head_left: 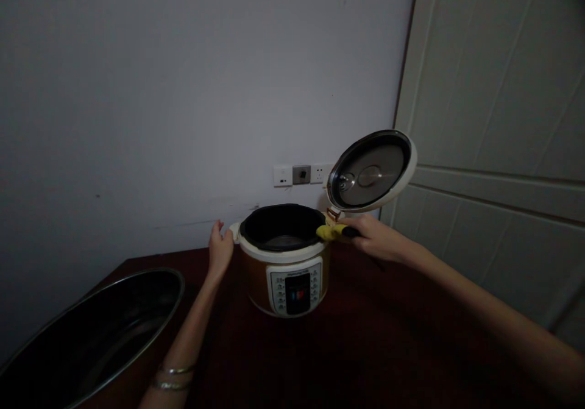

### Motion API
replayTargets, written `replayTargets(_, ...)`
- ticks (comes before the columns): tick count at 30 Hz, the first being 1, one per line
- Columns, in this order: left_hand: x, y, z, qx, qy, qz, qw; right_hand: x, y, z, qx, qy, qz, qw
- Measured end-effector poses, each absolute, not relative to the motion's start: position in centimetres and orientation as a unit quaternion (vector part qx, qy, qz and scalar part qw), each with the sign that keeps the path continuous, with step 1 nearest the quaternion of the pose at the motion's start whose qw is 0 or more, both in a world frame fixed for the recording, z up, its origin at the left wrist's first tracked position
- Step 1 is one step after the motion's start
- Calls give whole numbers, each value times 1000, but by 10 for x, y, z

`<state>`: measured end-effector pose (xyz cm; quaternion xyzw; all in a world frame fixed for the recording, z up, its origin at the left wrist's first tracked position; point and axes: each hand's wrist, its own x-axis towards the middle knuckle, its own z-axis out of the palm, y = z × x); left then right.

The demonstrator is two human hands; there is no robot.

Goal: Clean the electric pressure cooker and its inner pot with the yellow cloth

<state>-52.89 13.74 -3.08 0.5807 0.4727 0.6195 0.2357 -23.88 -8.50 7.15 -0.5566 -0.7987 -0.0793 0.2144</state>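
An electric pressure cooker (258,284), brown with a white rim and a front button panel, stands on a dark red table. Its lid (371,174) is raised on the hinge at the right, and the dark inner pot (283,229) shows inside. My left hand (220,249) is beside the white left handle (235,232), fingers up and thumb apart; contact is unclear. Closed at the right rim, my right hand (372,236) grips a yellow-and-black tool (331,232). The tool's yellow end lies over the pot's edge; its exact kind is too dim to tell.
A large, deep metal pot (178,278) takes up the lower left, close to my left forearm. Behind the cooker are wall sockets (301,175) on a pale wall. A panelled white door (479,153) stands at the right, near the raised lid.
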Motion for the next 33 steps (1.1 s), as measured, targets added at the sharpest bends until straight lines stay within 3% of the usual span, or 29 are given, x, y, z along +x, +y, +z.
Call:
replayTargets(5,-532,106,-15,606,447,643,139,-223,-95,52,-577,-711,-22,401)
replayTargets(10,-523,54,9,668,316,674,7,-244,-97,38,-540,-577,219,573)
replayTargets(13,-518,35,16,695,281,661,-33,-263,-100,33,-517,-504,322,612)
replayTargets(17,-524,48,13,704,311,637,-37,-268,-109,24,-523,-495,377,582)
replayTargets(20,-536,74,7,700,363,615,-4,-252,-114,16,-575,-516,301,559)
replayTargets(27,-548,110,-4,681,462,557,110,-201,-96,-13,-577,-596,-120,545)
replayTargets(33,-528,113,-19,693,491,512,130,-204,-51,-31,-519,-701,-219,437)
